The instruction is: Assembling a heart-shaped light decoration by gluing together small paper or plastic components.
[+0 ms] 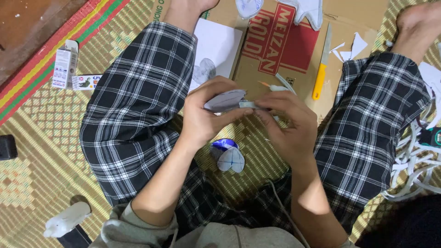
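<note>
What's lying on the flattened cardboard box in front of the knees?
On the cardboard box: a yellow-handled knife, white paper scraps, a white sheet with a grey drawing, and white cut-outs. The left knee covers its left edge.

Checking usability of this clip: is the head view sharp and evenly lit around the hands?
Head view: even, soft indoor light, no glare; left hand and right hand slightly soft, the paper cutout readable; yellow-handled knife crisp; mild wide-angle stretch at edges.
</note>
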